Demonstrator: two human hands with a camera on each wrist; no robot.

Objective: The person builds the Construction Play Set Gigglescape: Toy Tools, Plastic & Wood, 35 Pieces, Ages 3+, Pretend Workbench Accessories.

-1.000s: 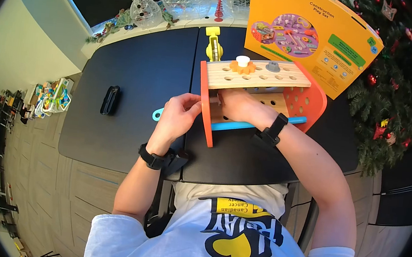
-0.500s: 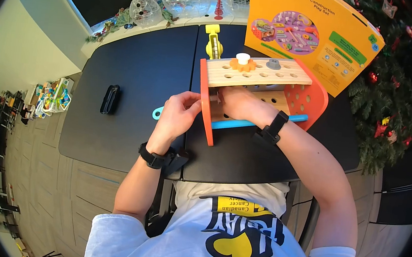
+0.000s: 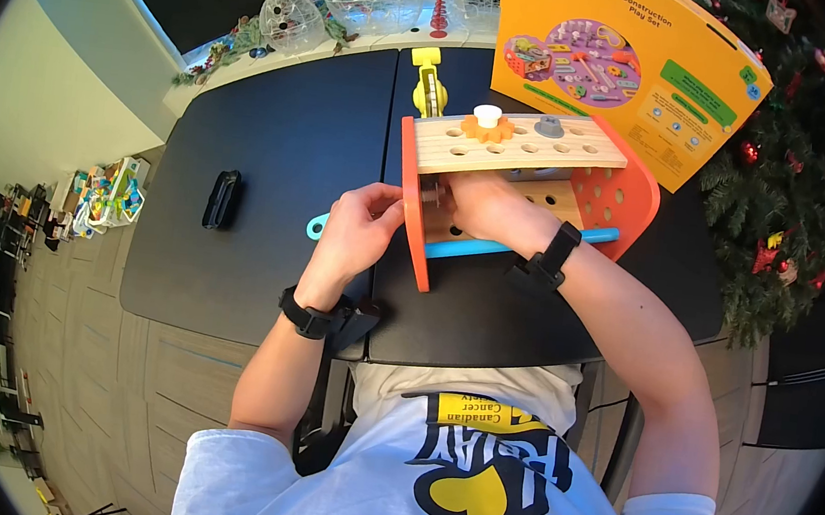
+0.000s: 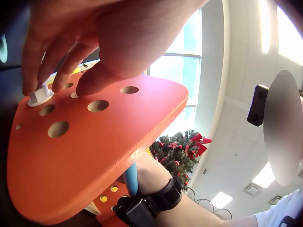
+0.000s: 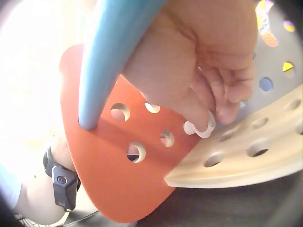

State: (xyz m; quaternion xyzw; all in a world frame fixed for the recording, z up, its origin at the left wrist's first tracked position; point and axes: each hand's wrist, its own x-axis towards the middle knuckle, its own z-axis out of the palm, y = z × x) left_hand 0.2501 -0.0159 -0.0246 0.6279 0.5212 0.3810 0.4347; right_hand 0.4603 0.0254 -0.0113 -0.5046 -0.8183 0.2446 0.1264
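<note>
A toy workbench has orange side panels [image 3: 416, 208] and a holed wooden top [image 3: 533, 160]. My left hand [image 3: 354, 236] is outside its left panel; in the left wrist view, that hand's [image 4: 113, 42] fingertips are around a white hexagonal bolt head [image 4: 40, 96], with the thumb against the orange panel [image 4: 104, 137]. Reaching inside under the top, my right hand [image 3: 493, 211] is at the same panel's inner face. In the right wrist view, my right hand [image 5: 203, 66] pinches a white nut-like piece [image 5: 204, 127] between thumb and finger.
A blue bar [image 3: 474, 250] crosses the bench front. Behind stand a yellow toy tool [image 3: 429, 83] and a yellow box [image 3: 603, 66], with a decorated tree [image 3: 766, 194] at right. A black case [image 3: 222, 199] and a light-blue holed piece [image 3: 316, 226] lie left.
Both hands stay at the left panel. The right fingers inside the bench have shifted slightly, and the bench sits a little higher in the head view than before.
</note>
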